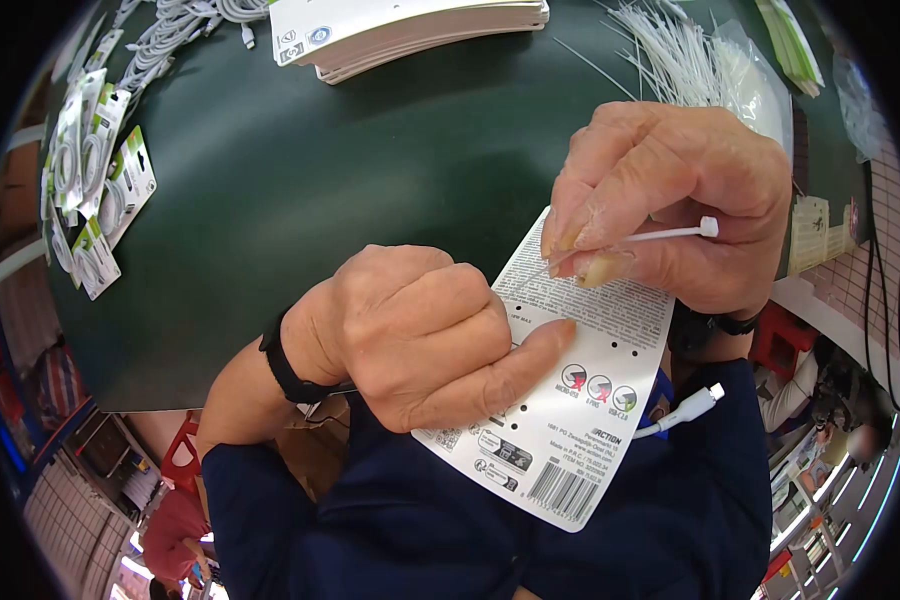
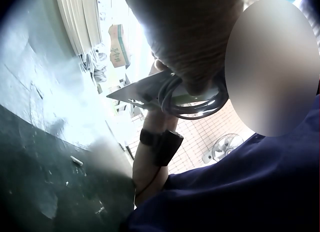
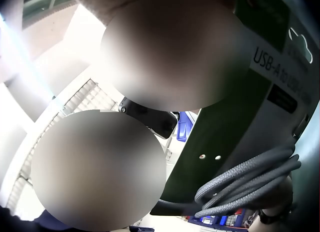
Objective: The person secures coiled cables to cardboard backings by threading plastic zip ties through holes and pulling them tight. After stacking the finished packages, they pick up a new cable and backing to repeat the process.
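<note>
My left hand [image 1: 420, 340] grips a printed cardboard packaging card [image 1: 590, 350] at its left side, with the back of the card facing up. A coiled grey braided cable [image 3: 245, 179] lies against the card's front, which reads USB-A to USB-C. In the head view the coil is hidden under the card, and only its white plug end [image 1: 692, 408] sticks out at the right. Between thumb and fingers my right hand [image 1: 675, 200] pinches a thin white cable tie [image 1: 665, 234], its tip pointing down-left over the card's upper part.
Carded cables [image 1: 95, 170] are piled at the table's left edge, with loose cables [image 1: 175, 40] behind them. A stack of cards [image 1: 410, 35] lies at the back. Many loose cable ties [image 1: 670, 60] lie beside a plastic bag [image 1: 755, 80] at back right.
</note>
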Motion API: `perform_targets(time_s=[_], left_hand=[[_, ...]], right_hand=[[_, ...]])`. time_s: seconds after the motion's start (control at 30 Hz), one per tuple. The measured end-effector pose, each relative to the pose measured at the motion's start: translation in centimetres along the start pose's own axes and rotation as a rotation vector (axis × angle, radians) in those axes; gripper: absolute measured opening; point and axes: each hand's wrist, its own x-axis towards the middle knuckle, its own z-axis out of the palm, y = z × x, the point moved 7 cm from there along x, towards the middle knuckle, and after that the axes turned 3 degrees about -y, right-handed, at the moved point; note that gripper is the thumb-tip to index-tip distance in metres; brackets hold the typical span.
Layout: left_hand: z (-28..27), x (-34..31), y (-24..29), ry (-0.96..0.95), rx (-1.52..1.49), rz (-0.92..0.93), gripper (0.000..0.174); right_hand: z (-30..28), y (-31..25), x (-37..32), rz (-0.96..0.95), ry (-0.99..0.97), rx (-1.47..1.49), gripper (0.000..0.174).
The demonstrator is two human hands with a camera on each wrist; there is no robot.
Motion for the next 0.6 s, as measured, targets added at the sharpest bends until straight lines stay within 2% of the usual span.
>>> perform_targets(time_s=[0.33,0.47,0.6], left_hand=[[0.04,0.03,-0.13,-0.012,0.0,-0.009,0.057],[0.02,0.09,-0.22,-0.006,-0.007,-0.022,0.056],[0.04,0.14,-0.25,0.01,0.006,-0.03,0.055]], right_hand=[[0.12,0.59,-0.21,0.061,0.059,0.068,0.011],[0.38,0.83,-0.23,0.083,0.035,0.058,0.011],[0.66,0.87,-0.09,0.107,-0.093,0.004,0.009]])
